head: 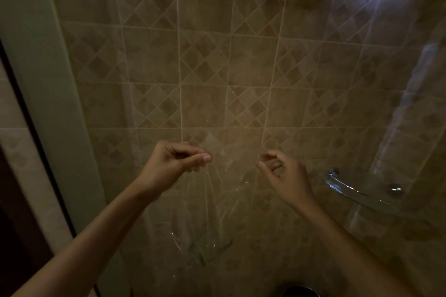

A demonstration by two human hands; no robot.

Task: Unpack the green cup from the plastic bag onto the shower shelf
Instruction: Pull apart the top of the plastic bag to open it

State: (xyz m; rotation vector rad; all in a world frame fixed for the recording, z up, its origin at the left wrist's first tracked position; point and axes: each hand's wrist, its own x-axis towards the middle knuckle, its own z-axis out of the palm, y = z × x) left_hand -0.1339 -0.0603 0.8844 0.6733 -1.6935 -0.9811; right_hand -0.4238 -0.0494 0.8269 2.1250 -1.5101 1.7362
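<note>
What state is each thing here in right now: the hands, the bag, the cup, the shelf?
Left hand: closed, pinching the bag's top edge.
Right hand: closed, pinching the opposite top edge.
Plastic bag: clear, held up in the air, its mouth stretched between both hands.
Green cup: cannot be made out; only faint green streaks low in the bag.
Glass shelf: mounted on the tiled wall, nothing seen on it.

— What is the person wearing on the arms?

— Nothing that shows. Both forearms are bare all the way to the bottom edge of the view, with no sleeve or cuff.

— Any watch, ring or band?

— None on the left grip (177, 160) or the right grip (281, 171). A short, unpainted thumbnail shows on the left one.
</note>
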